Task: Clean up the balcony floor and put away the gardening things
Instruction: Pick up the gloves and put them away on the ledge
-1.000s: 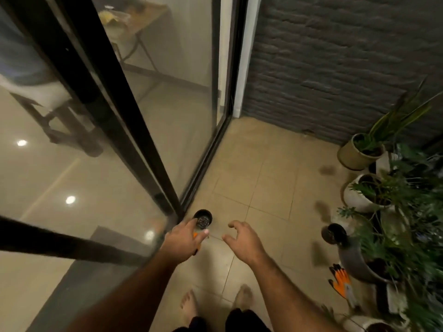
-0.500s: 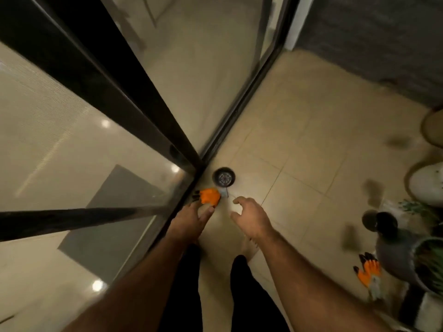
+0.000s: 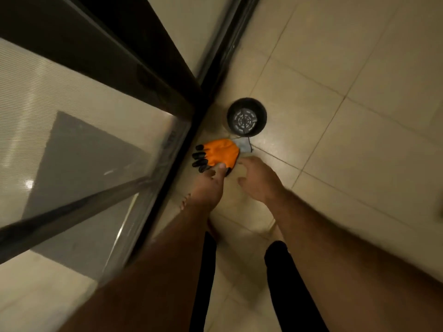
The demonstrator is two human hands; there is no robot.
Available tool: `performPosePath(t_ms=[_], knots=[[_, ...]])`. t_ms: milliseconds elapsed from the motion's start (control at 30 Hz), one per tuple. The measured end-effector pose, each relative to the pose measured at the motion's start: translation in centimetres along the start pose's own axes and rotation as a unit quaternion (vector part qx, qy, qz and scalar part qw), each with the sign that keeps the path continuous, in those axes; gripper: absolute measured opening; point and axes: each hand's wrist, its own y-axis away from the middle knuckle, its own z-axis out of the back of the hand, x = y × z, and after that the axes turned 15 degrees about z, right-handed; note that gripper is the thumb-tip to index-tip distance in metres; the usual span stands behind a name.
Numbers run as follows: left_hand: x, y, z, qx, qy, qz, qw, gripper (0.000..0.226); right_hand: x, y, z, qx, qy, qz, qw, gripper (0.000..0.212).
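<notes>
— Two big things fill your view: what are they?

— Your tiled balcony floor (image 3: 335, 140) takes up the right side, pale beige squares with thin grout lines. On the left stands the glass sliding door (image 3: 79, 144) in its black frame, its track running diagonally down past your left arm. Through the glass you see a grey mat (image 3: 79, 168) lying on the indoor floor.

— And where are you standing?

— Right beside the track, bent over. Your dark trouser legs (image 3: 280, 283) show at the bottom, and a bare foot (image 3: 185, 202) peeks out from under your left wrist.

— What about the gardening things?

— One small black plastic pot (image 3: 247, 117) sits upright on the tiles near the door frame, and you look straight down into it at the slotted drainage base. Just beside it, nearer to you, an orange gardening glove (image 3: 219, 153) with black fingertips lies flat on the floor, fingers pointing toward the door track and its grey cuff toward the pot.

— Do your hands have anything?

— Neither holds anything. Your left hand (image 3: 208, 188) reaches forward with its fingers extended, the fingertips touching the glove's near edge. Your right hand (image 3: 259, 179) hovers close beside the glove's cuff end, fingers loosely curled and spread, gripping nothing.
</notes>
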Motion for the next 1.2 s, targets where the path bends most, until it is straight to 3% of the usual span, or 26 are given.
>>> performPosePath(t_ms=[233,333,433,533,600,700,767,933,1100,1200], knots=[[3.7,-13.3,-4.4,0.033,0.095,0.075,0.992,0.051,-7.5,-12.8,-8.6,0.026,0.078,0.052,0.995,0.078],[4.6,-16.1,-5.2,0.029,0.114,0.077,0.990,0.061,-8.9,-15.8,-10.8,0.007,0.110,0.054,0.992,0.084],[4.7,-17.1,-5.3,0.026,0.136,0.070,0.988,0.060,-10.4,-15.5,-12.8,-0.018,0.148,-0.013,0.989,0.066],[3.8,-15.6,-4.9,0.026,0.117,0.060,0.991,0.045,-11.2,-12.2,-13.4,-0.046,0.005,-0.115,0.992,0.027],[3.0,-13.3,-4.4,0.038,0.088,0.061,0.994,0.043,-10.3,-9.1,-12.6,-0.094,-0.107,-0.113,0.983,0.007],[1.6,-7.9,-4.2,0.078,0.032,0.067,0.994,0.063,-7.3,-3.4,-9.0,-0.125,-0.226,-0.101,0.961,0.024],[0.3,-2.7,-4.3,0.116,0.016,0.069,0.991,0.070,-5.1,1.3,-5.0,-0.158,-0.256,-0.096,0.949,0.021],[-4.4,11.7,-5.2,0.224,0.018,0.020,0.974,0.060,0.2,13.1,4.6,-0.256,-0.349,-0.105,0.895,0.016],[-10.3,23.2,-9.6,0.204,-0.033,-0.047,0.977,0.017,1.1,23.2,12.3,-0.354,-0.414,-0.107,0.832,0.024],[-13.4,28.5,-14.2,0.203,-0.058,-0.093,0.973,0.018,-1.3,29.3,16.4,-0.445,-0.459,-0.136,0.757,0.013]])
